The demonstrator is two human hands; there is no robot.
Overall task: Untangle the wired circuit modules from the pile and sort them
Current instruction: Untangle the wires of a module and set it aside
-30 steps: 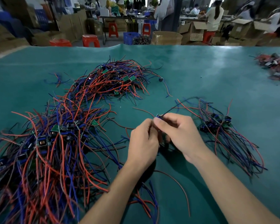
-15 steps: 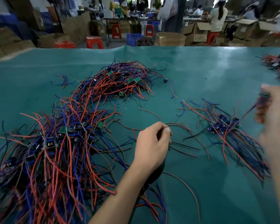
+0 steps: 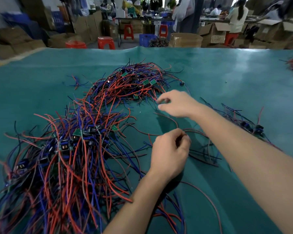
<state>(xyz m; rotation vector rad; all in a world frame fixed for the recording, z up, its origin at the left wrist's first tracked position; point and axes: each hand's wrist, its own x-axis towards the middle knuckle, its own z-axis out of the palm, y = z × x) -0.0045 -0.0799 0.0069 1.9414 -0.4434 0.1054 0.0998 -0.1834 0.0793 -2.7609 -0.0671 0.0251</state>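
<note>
1. Since half a second ago, the right hand (image 3: 177, 103) has been swung back from the right edge of view, where a module was being carried toward the sorted bundle (image 3: 243, 122), and is now stretched out to the near edge of the far pile (image 3: 134, 83). The module is no longer in it.
2. The right hand is seen with thumb and forefinger loosely curled toward each other just at the pile's stray red wires; whether a wire is already pinched cannot be told, as the hand is blurred.
3. The left hand (image 3: 170, 152) is kept near the centre of the green table (image 3: 227, 76), fingers curled, thin dark and red wire ends (image 3: 198, 132) apparently pinched at the fingertips.
4. To the left, the big near pile (image 3: 63, 157) of red and blue leads and small green boards is left untouched; the sorted bundle lies on the right, partly hidden behind the right forearm.
5. For the step in hand, judged to be the picking of the next module, one lead at the pile's edge should be chosen and followed to its board before any pull is made.
6. The pull is best made slowly, away from the pile, with the left hand used to hold the neighbouring wires down.
7. If resistance is felt, the crossing wire should be lifted off, not forced; thin solder joints could be torn.
</note>
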